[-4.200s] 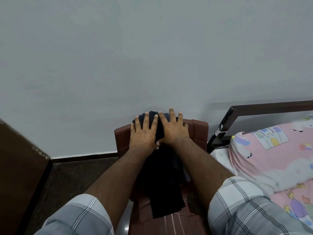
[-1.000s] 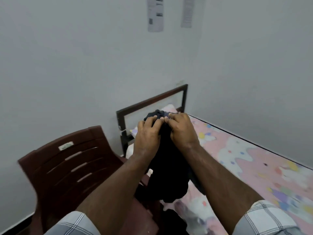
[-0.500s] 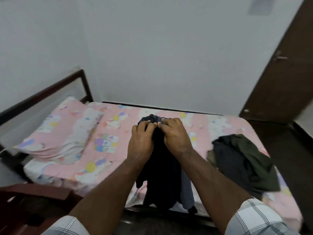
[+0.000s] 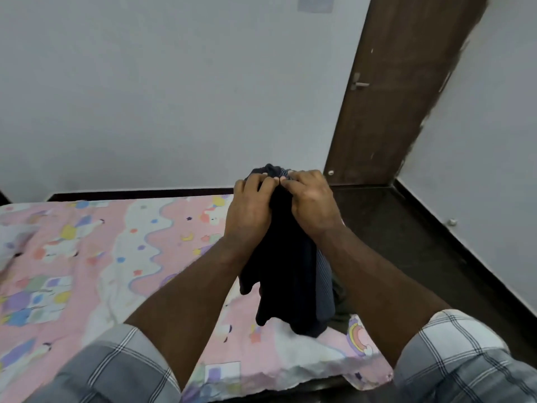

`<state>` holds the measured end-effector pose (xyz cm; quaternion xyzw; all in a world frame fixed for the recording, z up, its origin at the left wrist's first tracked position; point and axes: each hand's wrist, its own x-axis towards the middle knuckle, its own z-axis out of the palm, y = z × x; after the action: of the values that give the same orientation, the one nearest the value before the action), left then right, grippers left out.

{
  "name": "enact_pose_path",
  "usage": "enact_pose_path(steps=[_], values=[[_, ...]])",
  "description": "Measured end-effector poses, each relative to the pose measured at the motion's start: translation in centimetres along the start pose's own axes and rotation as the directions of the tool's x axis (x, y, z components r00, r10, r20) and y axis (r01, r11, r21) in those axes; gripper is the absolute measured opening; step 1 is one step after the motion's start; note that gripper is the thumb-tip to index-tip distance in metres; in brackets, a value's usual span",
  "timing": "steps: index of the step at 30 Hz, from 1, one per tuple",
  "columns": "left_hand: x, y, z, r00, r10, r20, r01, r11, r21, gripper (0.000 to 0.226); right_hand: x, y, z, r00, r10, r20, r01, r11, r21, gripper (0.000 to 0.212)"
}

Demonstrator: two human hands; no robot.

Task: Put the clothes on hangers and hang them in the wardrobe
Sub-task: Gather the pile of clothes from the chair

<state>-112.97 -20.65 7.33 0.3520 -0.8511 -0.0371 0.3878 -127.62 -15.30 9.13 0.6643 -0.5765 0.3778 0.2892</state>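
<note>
Swinging right again, the view has left the pillow end of the bed behind since half a second ago, and the brown door [image 4: 398, 91] now stands almost straight ahead, with dark floor [image 4: 406, 242] opening up to the right. Both hands travel with it, unchanged in their hold: the left hand [image 4: 249, 206] and right hand [image 4: 312, 203] are curled tight, fingertips meeting at the top of the dark garment [image 4: 286, 274], pinching its bunched upper edge. It hangs between the forearms, its lower folds reaching down to the pink patterned bedsheet [image 4: 122, 257] near the foot corner. A striped grey inner layer shows along its right side. That dark heap of clothes seen on the bed a moment ago is now almost wholly hidden behind the hanging cloth and the right forearm. Checked sleeves [image 4: 465, 359] frame the bottom.
</note>
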Motion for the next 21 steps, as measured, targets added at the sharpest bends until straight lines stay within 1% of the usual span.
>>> enact_pose_path(steps=[2, 4, 5, 6, 7, 8, 9, 10, 11, 12, 13, 15, 19, 21], values=[[2.6, 1.5, 2.0, 1.0, 0.022, -0.006, -0.022, 0.999, -0.025, 0.044, 0.5, 3.3, -0.2, 0.999, 0.048, -0.022, -0.048, 0.999, -0.017, 0.025], [4.3, 2.2, 4.4, 0.999, 0.02, 0.043, -0.018, 0.998, -0.053, 0.047, 0.0, 6.0, -0.2, 0.992, 0.127, 0.013, -0.127, 0.992, -0.022, 0.03], [4.7, 2.2, 5.9, 0.993, 0.021, 0.118, -0.014, 0.998, -0.06, 0.05, -0.6, 7.2, -0.1, 0.981, 0.171, 0.088, -0.169, 0.985, -0.027, 0.032], [4.7, 1.9, 7.6, 0.972, 0.026, 0.236, -0.01, 0.998, -0.066, 0.056, -1.5, 8.4, 0.2, 0.95, 0.219, 0.22, -0.217, 0.976, -0.036, 0.036], [4.2, 1.5, 9.3, 0.923, 0.025, 0.384, -0.002, 0.998, -0.061, 0.066, -2.7, 9.3, 0.5, 0.877, 0.273, 0.396, -0.267, 0.961, -0.072, 0.043], [3.3, 0.9, 11.1, 0.848, 0.007, 0.529, 0.009, 1.0, -0.027, 0.079, -4.2, 10.1, 1.1, 0.754, 0.33, 0.568, -0.305, 0.942, -0.143, 0.053], [2.3, 0.2, 12.9, 0.766, -0.033, 0.642, 0.017, 0.999, 0.031, 0.092, -6.0, 10.9, 1.7, 0.611, 0.4, 0.683, -0.332, 0.913, -0.237, 0.066], [1.2, -0.6, 14.6, 0.698, -0.079, 0.712, 0.025, 0.996, 0.087, 0.1, -7.8, 11.4, 2.4, 0.482, 0.471, 0.738, -0.351, 0.876, -0.33, 0.078], [0.2, -1.3, 16.0, 0.655, -0.113, 0.747, 0.029, 0.992, 0.124, 0.104, -9.3, 11.8, 3.1, 0.38, 0.533, 0.756, -0.368, 0.837, -0.405, 0.086], [-0.6, -2.0, 17.3, 0.637, -0.128, 0.761, 0.026, 0.989, 0.144, 0.105, -10.6, 12.1, 3.8, 0.313, 0.578, 0.754, -0.381, 0.804, -0.458, 0.089], [-1.3, -2.6, 18.3, 0.632, -0.127, 0.765, 0.017, 0.989, 0.15, 0.105, -11.5, 12.2, 4.5, 0.274, 0.602, 0.75, -0.381, 0.784, -0.49, 0.089], [-1.9, -3.4, 19.8, 0.632, -0.108, 0.767, 0.004, 0.991, 0.136, 0.103, -12.2, 12.4, 5.7, 0.236, 0.619, 0.749, -0.37, 0.77, -0.52, 0.086], [-1.9, -4.2, 21.6, 0.629, -0.09, 0.772, 0.016, 0.995, 0.103, 0.099, -12.4, 12.4, 7.8, 0.204, 0.627, 0.752, -0.389, 0.757, -0.525, 0.086], [-1.8, -4.6, 21.9, 0.639, -0.094, 0.763, 0.026, 0.995, 0.101, 0.098, -12.4, 12.3, 8.5, 0.19, 0.622, 0.76, -0.396, 0.757, -0.52, 0.085]])
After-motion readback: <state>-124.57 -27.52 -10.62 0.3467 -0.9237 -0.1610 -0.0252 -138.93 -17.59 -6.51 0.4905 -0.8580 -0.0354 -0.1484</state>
